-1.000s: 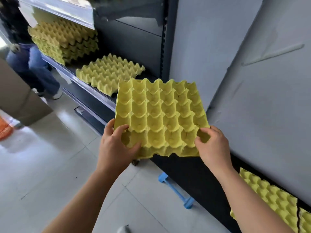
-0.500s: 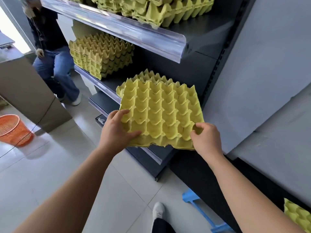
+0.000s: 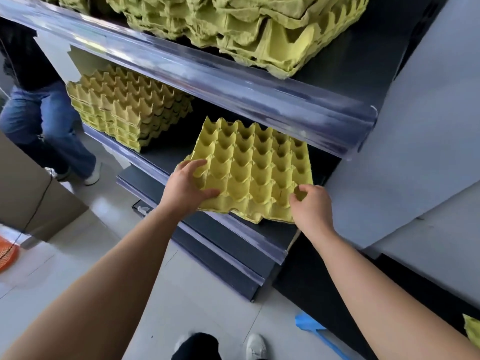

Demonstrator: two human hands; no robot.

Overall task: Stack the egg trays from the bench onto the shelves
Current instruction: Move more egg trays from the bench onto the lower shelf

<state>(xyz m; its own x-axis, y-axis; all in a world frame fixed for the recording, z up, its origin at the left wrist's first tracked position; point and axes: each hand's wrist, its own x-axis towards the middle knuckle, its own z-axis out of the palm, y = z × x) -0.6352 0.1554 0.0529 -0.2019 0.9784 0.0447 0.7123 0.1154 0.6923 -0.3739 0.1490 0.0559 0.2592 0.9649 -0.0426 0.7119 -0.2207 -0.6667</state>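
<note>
A yellow egg tray (image 3: 254, 170) lies nearly flat at the right end of the middle shelf (image 3: 233, 232), its near edge hanging over the shelf's front lip. It covers the single tray that lay there. My left hand (image 3: 188, 187) grips its near left corner, thumb on top. My right hand (image 3: 310, 206) pinches its near right corner. To the left on the same shelf stands a stack of yellow trays (image 3: 127, 110). More trays (image 3: 259, 29) are piled on the top shelf (image 3: 207, 74).
A person in jeans (image 3: 41, 120) stands at the shelves' left end beside a brown box (image 3: 28, 193). An orange basket (image 3: 6, 253) is at the left edge. A blue object (image 3: 311, 331) lies on the floor. Another yellow tray (image 3: 472, 331) shows at the far right. A grey panel (image 3: 415, 165) borders the shelves.
Both hands have carried the tray forward and down onto the middle shelf, over the single tray there. The view has swung left toward the shelves.
</note>
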